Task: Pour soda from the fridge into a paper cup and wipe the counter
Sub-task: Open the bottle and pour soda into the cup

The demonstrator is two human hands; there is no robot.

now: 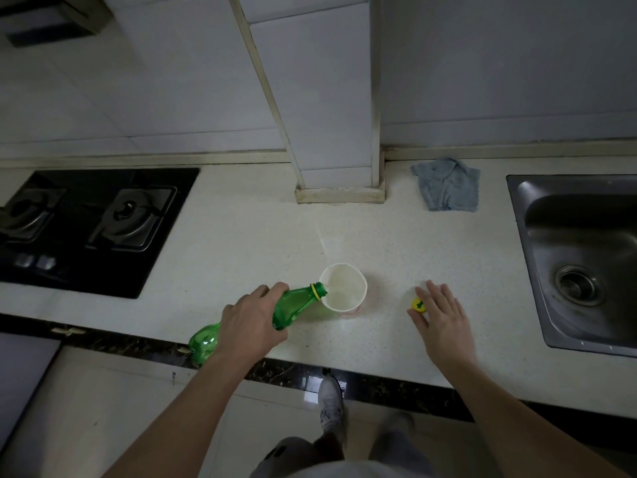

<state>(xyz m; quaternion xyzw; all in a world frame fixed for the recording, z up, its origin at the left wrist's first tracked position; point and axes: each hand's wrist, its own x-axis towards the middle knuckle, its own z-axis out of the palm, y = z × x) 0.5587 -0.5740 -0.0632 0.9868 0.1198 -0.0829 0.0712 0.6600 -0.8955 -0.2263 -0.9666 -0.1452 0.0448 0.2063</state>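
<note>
My left hand [251,320] grips a green soda bottle [294,305] around its middle. The bottle is tipped nearly flat, its uncapped mouth resting over the left rim of a white paper cup [344,288]. Pale liquid shows inside the cup, which stands upright on the speckled counter [241,236]. The bottle's yellow cap [419,304] lies on the counter to the right of the cup. My right hand [439,317] rests flat beside the cap, fingers spread, touching or nearly touching it. A blue-grey cloth [448,186] lies crumpled at the back of the counter.
A black gas hob [86,222] with two burners fills the counter's left side. A steel sink [582,257] sits at the right. A tiled wall column [339,188] juts onto the counter behind the cup. The dark counter edge [379,384] runs along the front.
</note>
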